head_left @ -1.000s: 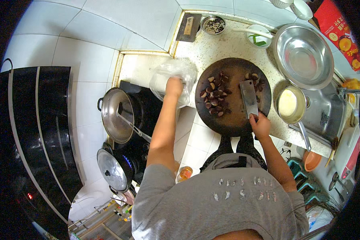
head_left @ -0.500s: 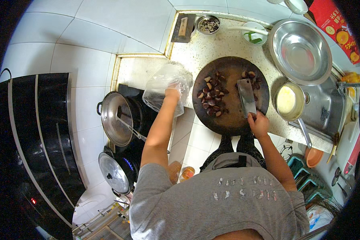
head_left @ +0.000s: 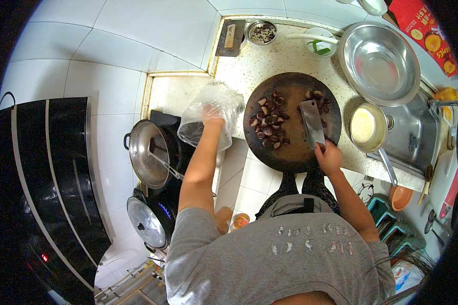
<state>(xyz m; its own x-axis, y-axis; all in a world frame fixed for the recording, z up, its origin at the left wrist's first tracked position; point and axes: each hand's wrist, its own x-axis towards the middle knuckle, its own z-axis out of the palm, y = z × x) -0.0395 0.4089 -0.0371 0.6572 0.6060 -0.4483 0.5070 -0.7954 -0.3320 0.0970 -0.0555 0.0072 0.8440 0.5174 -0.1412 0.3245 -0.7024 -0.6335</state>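
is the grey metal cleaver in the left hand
No, the right hand holds the cleaver over the round brown wooden board.

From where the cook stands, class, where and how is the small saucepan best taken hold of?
Probably by its long metal handle, from the near right, with the right hand once it has set down the cleaver. The handle slants out from the round saucepan toward the front edge of the counter. What look like pale contents inside suggest keeping it level.
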